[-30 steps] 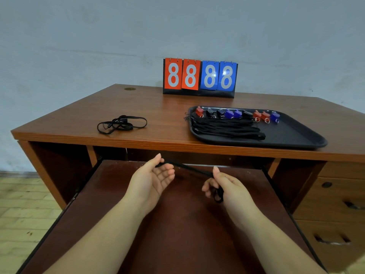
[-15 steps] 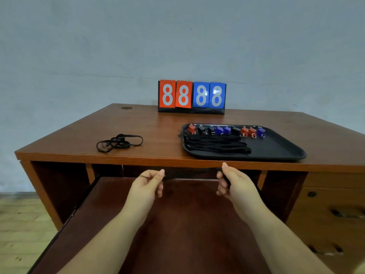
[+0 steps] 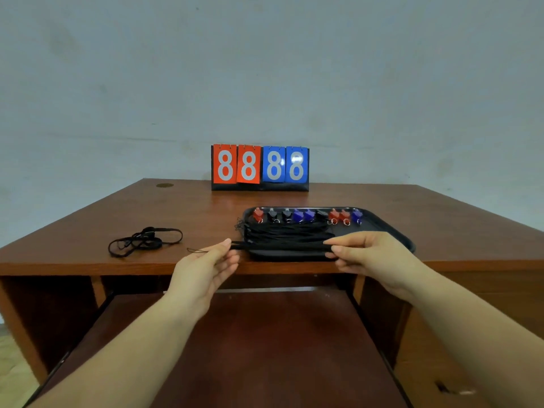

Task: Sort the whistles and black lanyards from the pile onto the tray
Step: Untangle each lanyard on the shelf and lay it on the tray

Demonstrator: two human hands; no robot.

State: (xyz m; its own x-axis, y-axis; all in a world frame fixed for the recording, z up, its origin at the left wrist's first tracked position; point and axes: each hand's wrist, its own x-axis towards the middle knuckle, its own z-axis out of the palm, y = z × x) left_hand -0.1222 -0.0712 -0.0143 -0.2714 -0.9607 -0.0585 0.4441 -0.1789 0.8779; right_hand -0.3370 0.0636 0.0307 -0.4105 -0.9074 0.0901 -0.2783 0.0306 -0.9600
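A black lanyard point(image 3: 279, 246) is stretched straight between my hands, over the near rim of the black tray point(image 3: 391, 231). My left hand point(image 3: 210, 266) pinches its left end, and the thin loop sticks out to the left over the desk. My right hand point(image 3: 365, 254) pinches its right end at the tray's front edge. A bundle of straightened black lanyards point(image 3: 285, 234) lies in the tray. Behind them stands a row of several red, black and blue whistles point(image 3: 306, 215). One tangled black lanyard point(image 3: 144, 241) lies on the desk to the left.
A red and blue flip scoreboard point(image 3: 260, 167) showing 8s stands at the back of the brown desk point(image 3: 88, 231). A pulled-out shelf point(image 3: 235, 348) sits under the desk beneath my arms. Drawers point(image 3: 441, 363) are at the lower right.
Both hands have risen from below the desk edge up to the tray's front rim, carrying the stretched lanyard with them. The view has tilted upward.
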